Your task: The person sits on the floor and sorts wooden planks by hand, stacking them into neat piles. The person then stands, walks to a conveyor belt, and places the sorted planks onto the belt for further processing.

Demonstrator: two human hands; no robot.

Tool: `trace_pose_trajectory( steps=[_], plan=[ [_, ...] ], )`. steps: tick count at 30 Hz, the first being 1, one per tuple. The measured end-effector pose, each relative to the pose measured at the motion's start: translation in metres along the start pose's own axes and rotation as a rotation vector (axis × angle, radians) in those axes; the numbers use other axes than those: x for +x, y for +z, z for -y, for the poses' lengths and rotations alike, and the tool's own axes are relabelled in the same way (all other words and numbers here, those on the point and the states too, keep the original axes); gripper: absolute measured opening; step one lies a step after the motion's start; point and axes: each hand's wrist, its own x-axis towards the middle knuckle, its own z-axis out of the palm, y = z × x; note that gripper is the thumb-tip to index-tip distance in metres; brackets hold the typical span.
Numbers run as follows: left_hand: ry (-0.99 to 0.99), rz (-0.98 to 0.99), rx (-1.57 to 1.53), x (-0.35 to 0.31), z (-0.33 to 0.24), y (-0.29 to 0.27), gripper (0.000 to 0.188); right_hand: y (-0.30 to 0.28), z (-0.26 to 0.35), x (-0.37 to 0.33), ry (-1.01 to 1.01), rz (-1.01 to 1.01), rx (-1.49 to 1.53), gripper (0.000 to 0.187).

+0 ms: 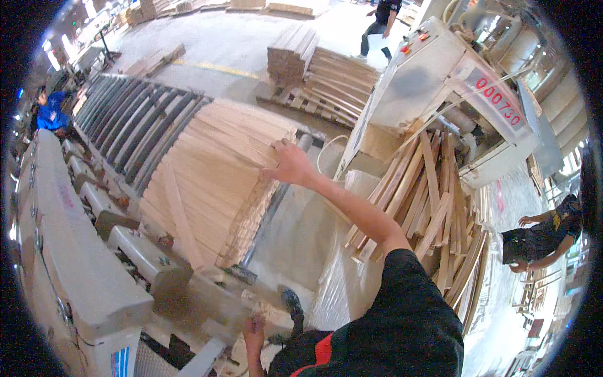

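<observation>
A stack of pale wooden strips [213, 163] lies side by side on a roller conveyor in front of me. My right hand [291, 164] reaches out to its right edge, thumb and fingers spread apart, fingertips touching the strip ends. One loose strip [179, 213] lies slantwise across the top of the stack. Low in the picture, my left hand [254, 323] hangs close to my body, near the machine's front end. Its fingers are smeared, and I cannot make out whether it holds anything.
Bare conveyor rollers [135, 125] run beyond the stack. A long grey machine [75, 251] borders it on the left. At right, a jumbled pile of strips [427, 201] lies beside a control cabinet [421, 81]. A blue-clad person [53, 113] is far left; another person [546, 232] is at right.
</observation>
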Motion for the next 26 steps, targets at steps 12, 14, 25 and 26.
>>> trace_pose_trajectory(
  steps=[12,14,25,26],
  plan=[
    [0.127,-0.07,0.09,-0.01,-0.012,-0.001,0.034,0.001,-0.09,0.051,0.123,0.153,0.395,0.058],
    [0.116,-0.043,0.048,-0.015,-0.032,-0.001,0.034,0.004,-0.094,0.047,0.173,0.345,0.789,0.059],
    [0.081,-0.096,0.028,-0.016,-0.016,0.007,0.037,0.011,-0.089,0.057,0.069,0.244,0.91,0.069],
    [0.07,-0.097,0.029,-0.017,-0.016,0.007,0.039,0.009,-0.091,0.061,0.062,0.228,0.986,0.069]
  ],
)
